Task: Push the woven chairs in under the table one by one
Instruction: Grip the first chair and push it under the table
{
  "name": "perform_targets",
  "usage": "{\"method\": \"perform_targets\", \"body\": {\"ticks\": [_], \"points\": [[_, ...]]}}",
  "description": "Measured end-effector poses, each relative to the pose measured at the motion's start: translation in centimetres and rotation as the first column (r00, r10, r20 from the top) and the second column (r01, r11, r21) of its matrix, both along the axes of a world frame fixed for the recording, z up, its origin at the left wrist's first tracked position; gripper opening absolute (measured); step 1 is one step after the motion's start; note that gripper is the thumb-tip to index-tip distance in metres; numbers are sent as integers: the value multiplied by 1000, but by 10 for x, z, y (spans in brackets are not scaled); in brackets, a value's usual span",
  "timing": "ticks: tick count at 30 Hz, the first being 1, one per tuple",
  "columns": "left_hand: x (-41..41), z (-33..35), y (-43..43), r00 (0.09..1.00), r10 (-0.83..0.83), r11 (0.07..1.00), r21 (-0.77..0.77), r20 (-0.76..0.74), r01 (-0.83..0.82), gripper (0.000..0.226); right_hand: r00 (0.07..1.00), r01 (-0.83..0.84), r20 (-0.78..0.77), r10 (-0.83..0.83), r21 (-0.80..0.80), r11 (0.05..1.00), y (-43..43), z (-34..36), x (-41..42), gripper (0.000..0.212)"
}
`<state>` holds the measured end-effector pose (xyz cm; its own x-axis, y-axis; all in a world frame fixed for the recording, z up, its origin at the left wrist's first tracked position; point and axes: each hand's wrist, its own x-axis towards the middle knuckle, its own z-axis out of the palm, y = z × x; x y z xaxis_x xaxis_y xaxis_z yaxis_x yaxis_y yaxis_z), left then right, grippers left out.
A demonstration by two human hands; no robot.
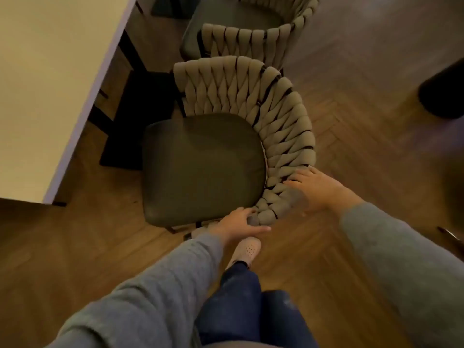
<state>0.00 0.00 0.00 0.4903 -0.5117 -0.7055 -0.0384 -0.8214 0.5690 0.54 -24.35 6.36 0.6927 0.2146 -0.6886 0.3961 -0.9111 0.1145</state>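
Observation:
A woven chair (251, 101) with a beige braided backrest and a dark green seat cushion (200, 167) stands on the floor, its seat front pointing toward the white table (45, 84) at the left. My left hand (238, 224) grips the near end of the braided backrest, fingers curled round it. My right hand (313, 187) lies on the backrest's outer curve with fingers spread. A second woven chair (253, 38) of the same kind stands just beyond the first, further along the table.
Dark table legs (130, 101) stand under the tabletop beside the chair. The floor is herringbone wood (351, 121). My foot in a light perforated shoe (247, 249) is right behind the chair. A dark round object (444, 94) sits at the right edge.

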Motion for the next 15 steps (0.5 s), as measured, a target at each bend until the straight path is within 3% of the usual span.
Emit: {"method": "perform_targets", "body": {"ticks": [4,10,15], "points": [[4,-7,-16,971,-227,964,156,77,213,84,995,-91,-42,88,-69,993,-19,-9,20,60],[7,-10,-46,982,-177,959,237,72,155,59,928,-370,-94,361,-112,922,-42,-27,68,51],[-3,-11,-51,971,-149,960,264,187,96,49,839,-535,-144,524,-44,844,-47,-30,92,50]]}}
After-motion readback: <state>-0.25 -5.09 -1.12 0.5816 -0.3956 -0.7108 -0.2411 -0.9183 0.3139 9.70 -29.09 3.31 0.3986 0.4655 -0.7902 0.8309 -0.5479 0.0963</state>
